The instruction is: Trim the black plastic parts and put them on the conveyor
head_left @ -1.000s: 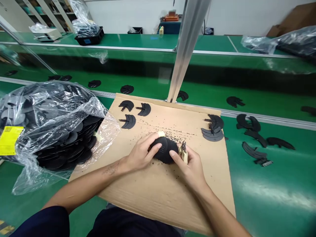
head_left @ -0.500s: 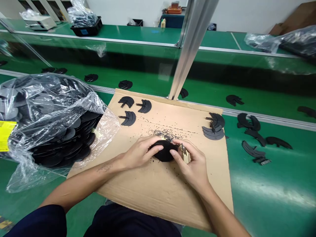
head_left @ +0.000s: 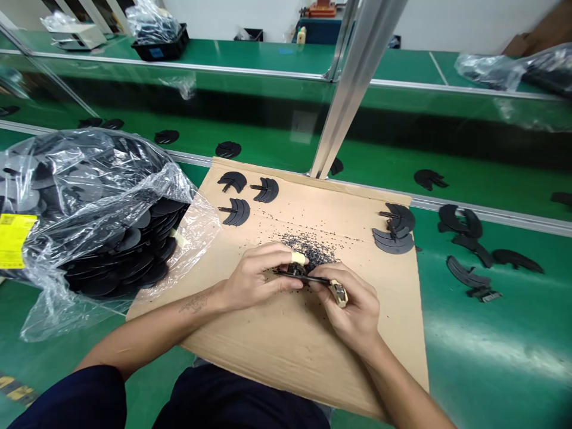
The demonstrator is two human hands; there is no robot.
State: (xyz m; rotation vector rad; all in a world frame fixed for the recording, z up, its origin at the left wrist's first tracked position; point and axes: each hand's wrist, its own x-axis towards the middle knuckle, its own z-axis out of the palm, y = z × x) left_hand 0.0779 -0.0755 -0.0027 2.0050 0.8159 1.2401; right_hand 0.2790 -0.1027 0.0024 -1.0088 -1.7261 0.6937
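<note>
Head view: looking down onto a cardboard sheet [head_left: 290, 345] lying on a green workbench [head_left: 482, 339]. Pinching a thin black plastic part [head_left: 298, 275] edge-on in the left hand [head_left: 257, 277], with the fingers curled narrowly around it, the thumb pressing from below and a beige finger cot [head_left: 298, 258] covering the index fingertip. Wrapping the right hand [head_left: 355, 304] tightly around small beige-handled nippers [head_left: 338, 293], with their tip reaching the part's right edge; impossible to tell whether they are biting it or only touching. Holding the part just above the middle of the cardboard, between both hands, right in front of a scatter of black trimmings [head_left: 308, 245]. Keeping three fan-shaped black pieces [head_left: 243, 196] at the sheet's far left corner and a small stack of curved black pieces [head_left: 394, 229] at its right edge. Working beside a clear plastic bag [head_left: 89, 196] bulging with black discs on the left. Facing a green conveyor belt [head_left: 268, 140] carrying more black pieces, with a slanted aluminium post [head_left: 357, 77] rising behind the sheet.
</note>
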